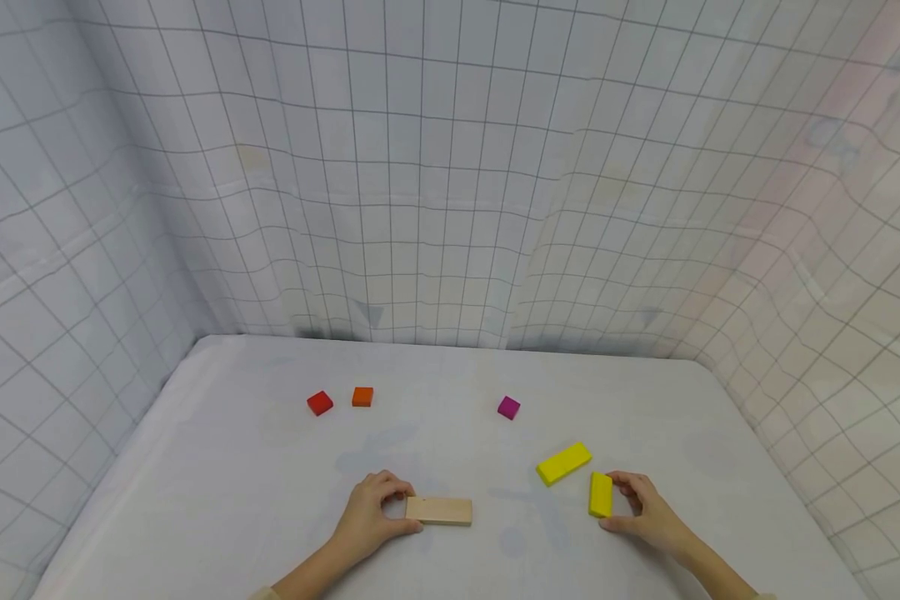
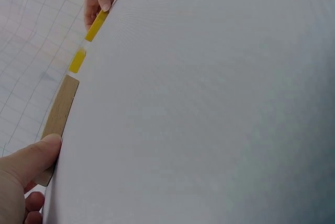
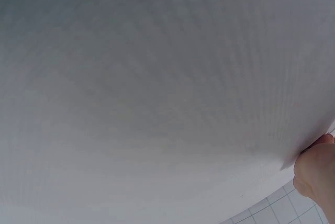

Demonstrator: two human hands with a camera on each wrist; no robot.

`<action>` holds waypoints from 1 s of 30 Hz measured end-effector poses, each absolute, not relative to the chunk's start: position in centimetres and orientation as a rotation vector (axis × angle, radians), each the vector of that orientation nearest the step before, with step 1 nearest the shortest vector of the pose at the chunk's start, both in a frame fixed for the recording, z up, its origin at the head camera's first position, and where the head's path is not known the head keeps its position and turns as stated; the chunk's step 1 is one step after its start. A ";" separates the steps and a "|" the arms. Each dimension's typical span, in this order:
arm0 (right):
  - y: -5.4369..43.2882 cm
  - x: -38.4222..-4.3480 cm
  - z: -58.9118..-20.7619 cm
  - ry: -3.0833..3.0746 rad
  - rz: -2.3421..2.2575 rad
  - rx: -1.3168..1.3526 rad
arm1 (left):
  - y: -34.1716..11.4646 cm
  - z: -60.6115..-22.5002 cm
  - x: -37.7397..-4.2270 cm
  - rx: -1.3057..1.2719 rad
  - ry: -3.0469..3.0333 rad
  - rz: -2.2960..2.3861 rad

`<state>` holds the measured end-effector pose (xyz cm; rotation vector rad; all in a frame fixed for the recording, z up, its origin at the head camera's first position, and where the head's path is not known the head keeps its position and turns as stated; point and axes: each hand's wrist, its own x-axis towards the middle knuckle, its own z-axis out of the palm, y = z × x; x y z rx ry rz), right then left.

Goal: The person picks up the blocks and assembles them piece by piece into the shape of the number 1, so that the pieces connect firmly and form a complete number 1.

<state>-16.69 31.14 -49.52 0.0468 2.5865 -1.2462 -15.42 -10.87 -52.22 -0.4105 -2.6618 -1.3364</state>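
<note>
My left hand (image 1: 372, 512) pinches the left end of a plain wooden block (image 1: 440, 511) between thumb and fingers, near the front middle of the table. In the left wrist view the thumb lies along the face of this wooden block (image 2: 61, 106). Farther right, my right hand (image 1: 645, 515) grips a short yellow block (image 1: 601, 495) by its ends, thumb at the near end and fingers at the far end. A longer yellow block (image 1: 564, 463) lies slanted just beyond it to the left. The right wrist view shows only part of the right hand (image 3: 316, 169); its block is hidden there.
Toward the back left of the white-covered table (image 1: 255, 467) lie a red block (image 1: 320, 403) and an orange block (image 1: 362, 397). A purple block (image 1: 508, 407) sits right of the middle. Grid-patterned curtains (image 1: 450, 192) hang at the back and both sides.
</note>
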 end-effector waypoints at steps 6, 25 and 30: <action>31.0 -16.6 -49.5 2.586 -1.245 0.058 | -10.9 -52.2 -15.4 -0.388 -2.699 -1.340; 31.3 -17.0 -49.4 2.626 -1.249 0.084 | -10.8 -52.4 -15.2 -0.428 -2.643 -1.295; 31.3 -17.4 -49.0 2.655 -1.287 0.061 | -10.9 -52.4 -15.3 -0.411 -2.675 -1.307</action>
